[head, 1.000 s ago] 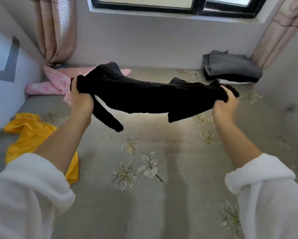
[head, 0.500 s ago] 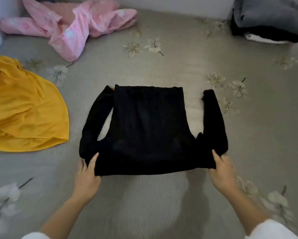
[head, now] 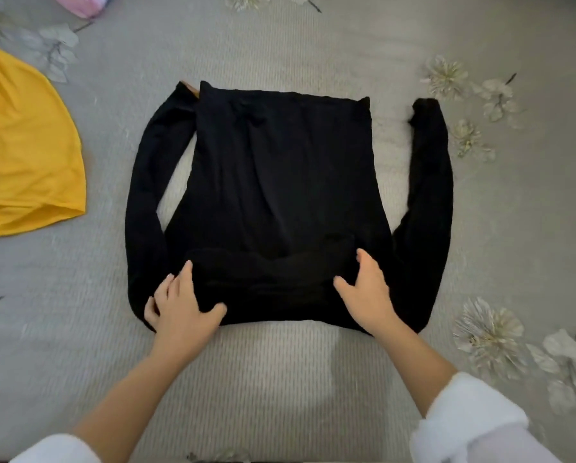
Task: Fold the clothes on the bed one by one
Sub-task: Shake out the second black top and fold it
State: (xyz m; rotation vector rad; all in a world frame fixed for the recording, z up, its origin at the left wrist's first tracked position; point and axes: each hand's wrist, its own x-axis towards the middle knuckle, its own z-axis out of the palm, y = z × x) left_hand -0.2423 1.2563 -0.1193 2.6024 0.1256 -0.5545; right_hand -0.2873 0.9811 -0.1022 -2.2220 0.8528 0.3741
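A black long-sleeved top (head: 279,182) lies flat on the grey flowered bedspread (head: 279,379), its neck end toward me and both sleeves running along its sides. My left hand (head: 183,305) rests on the near left part of the top, fingers spread on the fabric. My right hand (head: 366,295) rests on the near right part, fingers apart and slightly curled. Between the two hands the collar area is bunched into a low ridge. Neither hand lifts the cloth.
A yellow garment (head: 26,155) lies crumpled at the left edge. A corner of a pink garment (head: 79,3) shows at the top left. Embroidered flowers (head: 490,332) mark the bedspread on the right.
The top was held up in the air, then laid flat on the bed. My hands have since slid inward from its near corners onto the collar area, and my view has moved closer.
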